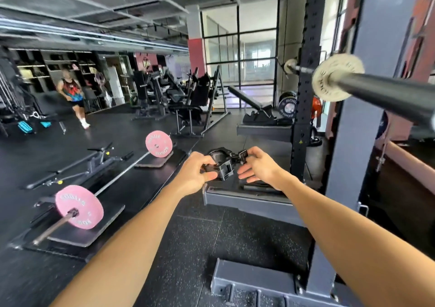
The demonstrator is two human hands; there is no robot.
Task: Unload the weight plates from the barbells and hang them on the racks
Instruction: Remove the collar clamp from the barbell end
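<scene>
My left hand (196, 173) grips a black barbell collar clamp (222, 163) at mid-frame, above the floor. My right hand (257, 165) pinches the clamp's lever end between thumb and fingers. A barbell (386, 92) rests in the rack at upper right, its sleeve pointing toward me, with a small pale weight plate (327, 80) on it and another pale plate (290, 66) at the far end. On the floor to the left lies a second barbell (117, 179) with a pink plate near me (80, 206) and a pink plate at the far end (157, 143).
The black rack upright (306, 83) and a grey post (362, 118) stand to the right, their grey base feet (247, 200) on the floor ahead. A bench (249, 102) and black plates (286, 107) sit behind. A person (71, 94) walks at far left.
</scene>
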